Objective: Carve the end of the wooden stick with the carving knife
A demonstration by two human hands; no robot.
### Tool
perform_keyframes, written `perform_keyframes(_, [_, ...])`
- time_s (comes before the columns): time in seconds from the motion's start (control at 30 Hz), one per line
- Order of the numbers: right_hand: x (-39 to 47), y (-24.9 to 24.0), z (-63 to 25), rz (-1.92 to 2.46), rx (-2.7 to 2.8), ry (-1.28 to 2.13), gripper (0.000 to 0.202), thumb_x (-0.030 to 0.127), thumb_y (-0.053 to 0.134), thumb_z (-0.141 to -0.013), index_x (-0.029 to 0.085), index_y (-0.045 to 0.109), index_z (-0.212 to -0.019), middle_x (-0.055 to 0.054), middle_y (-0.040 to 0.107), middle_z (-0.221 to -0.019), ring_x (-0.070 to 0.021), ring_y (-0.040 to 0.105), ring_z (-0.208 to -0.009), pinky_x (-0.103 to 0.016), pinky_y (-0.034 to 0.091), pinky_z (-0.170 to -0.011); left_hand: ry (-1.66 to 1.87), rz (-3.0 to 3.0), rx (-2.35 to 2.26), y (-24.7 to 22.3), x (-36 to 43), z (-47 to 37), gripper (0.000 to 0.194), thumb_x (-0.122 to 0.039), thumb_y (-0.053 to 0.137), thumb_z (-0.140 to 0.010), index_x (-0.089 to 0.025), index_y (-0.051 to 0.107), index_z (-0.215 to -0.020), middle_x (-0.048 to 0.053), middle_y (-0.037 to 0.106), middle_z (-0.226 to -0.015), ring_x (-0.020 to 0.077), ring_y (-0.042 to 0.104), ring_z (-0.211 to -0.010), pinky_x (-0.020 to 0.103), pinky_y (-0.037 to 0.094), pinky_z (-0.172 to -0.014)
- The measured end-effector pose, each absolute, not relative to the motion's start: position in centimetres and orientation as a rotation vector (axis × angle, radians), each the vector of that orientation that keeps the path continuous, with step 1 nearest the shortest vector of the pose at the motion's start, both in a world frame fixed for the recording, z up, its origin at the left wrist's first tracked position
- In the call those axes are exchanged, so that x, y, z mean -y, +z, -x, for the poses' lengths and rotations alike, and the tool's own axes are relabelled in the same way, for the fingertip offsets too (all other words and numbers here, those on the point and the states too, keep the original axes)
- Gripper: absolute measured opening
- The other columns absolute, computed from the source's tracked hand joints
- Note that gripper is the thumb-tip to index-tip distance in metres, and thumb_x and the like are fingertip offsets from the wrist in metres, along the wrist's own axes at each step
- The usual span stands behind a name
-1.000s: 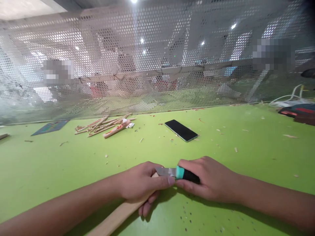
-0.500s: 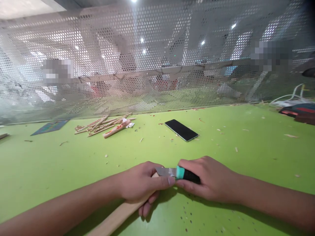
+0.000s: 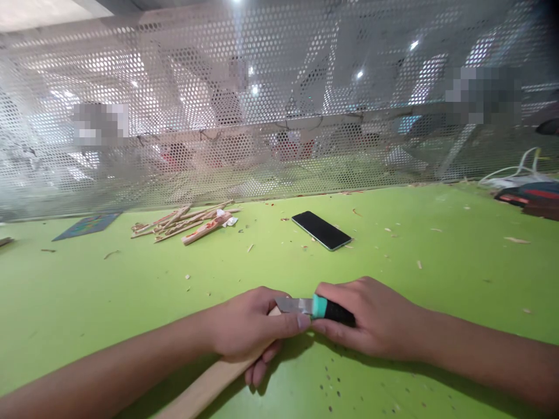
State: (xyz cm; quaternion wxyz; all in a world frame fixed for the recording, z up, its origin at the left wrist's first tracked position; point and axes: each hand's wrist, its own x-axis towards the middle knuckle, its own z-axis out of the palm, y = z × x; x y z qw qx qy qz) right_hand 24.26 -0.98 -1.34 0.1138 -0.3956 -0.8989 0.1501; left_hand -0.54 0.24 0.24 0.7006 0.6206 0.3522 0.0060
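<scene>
My left hand (image 3: 257,326) is wrapped round a pale strip of wood (image 3: 209,384) that slants from the bottom edge up toward the middle. Its thumb lies along the lower side of a knife blade (image 3: 293,304). The handle of this carving knife (image 3: 338,313), black with a turquoise collar, sits in my right hand (image 3: 371,317), whose fingers are closed on it. The blade's tip meets the upper end of the wood, beside my left forefinger. Part of the wood is hidden under my left palm.
On the green table (image 3: 109,302) a black phone (image 3: 322,230) lies beyond my hands. Several carved wooden sticks (image 3: 187,221) are piled to its left, near a flat patterned card (image 3: 87,226). Wood shavings are scattered about. A perforated metal screen (image 3: 262,139) closes off the back; a white cable (image 3: 510,171) lies far right.
Almost nothing differs: both hands, the knife and the wood keep the same position. The view has shifted very slightly.
</scene>
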Motion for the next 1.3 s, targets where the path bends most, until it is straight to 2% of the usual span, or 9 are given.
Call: perform_keyframes(1.3, [1.05, -1.36, -24.27, 1.167, 2.629, 0.442, 0.042, 0.059, 0.051, -0.099, 0.021, 0.052, -0.082, 0.003, 0.057, -0.064, -0.0123, 0.044, -0.051, -0.027, 0.018, -0.051, 0.040, -1.384, -0.780, 0.19, -0.16, 0.52, 0.040, -0.060, 0.062, -0.091, -0.022, 0.051, -0.083, -0.007, 0.053, -0.049, 0.0126, 0.054, -0.035, 0.019, 0.040, -0.036])
